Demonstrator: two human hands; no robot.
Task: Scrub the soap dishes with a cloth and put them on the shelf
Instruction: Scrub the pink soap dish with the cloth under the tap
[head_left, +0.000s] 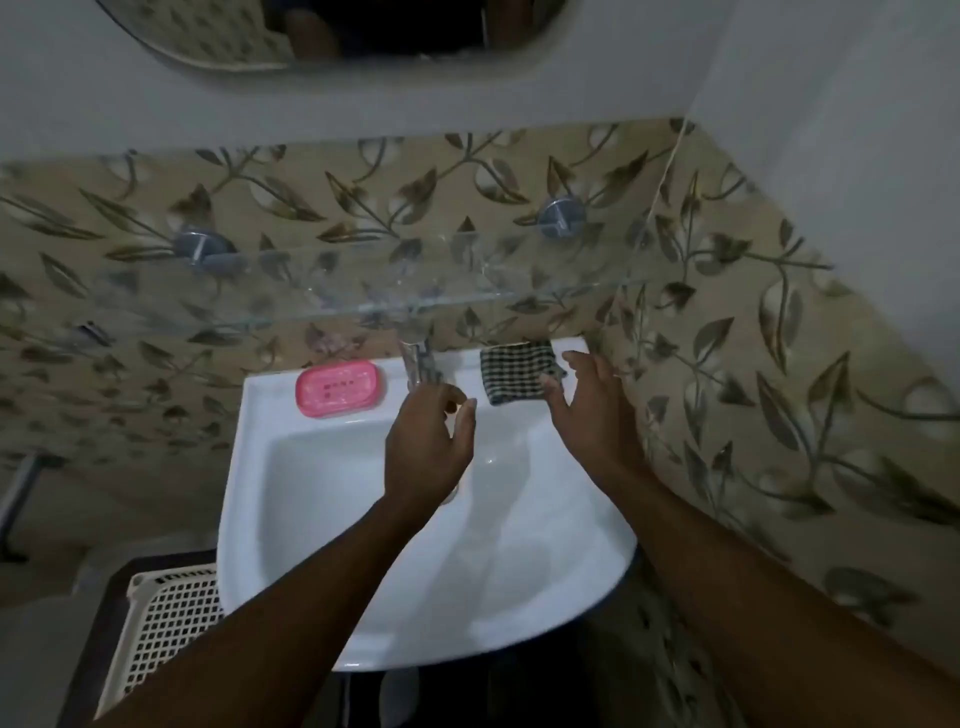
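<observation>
the right hand (592, 410) is spread open, fingers fairly straight, its thumb tip resting on the near edge of the cloth (511, 371), a folded square of black-and-white checked weave lying just beyond the fingers on the sink's back ledge. the left hand (431, 447) has its fingers loosely curled right under the shiny metal tap (418, 358); i can't tell whether it grips the tap or only hovers at it. off to the left of that hand, well apart from it, sits the soap dish (340, 389), a pink plastic oval with rounded corners, flat on the same ledge. both forearms reach over the sink (244, 519), glossy white ceramic with a curved front rim. above and beyond both hands runs the shelf (363, 291), a clear glass slab on round metal mounts, against smooth tiles (753, 338) printed with leaves.
</observation>
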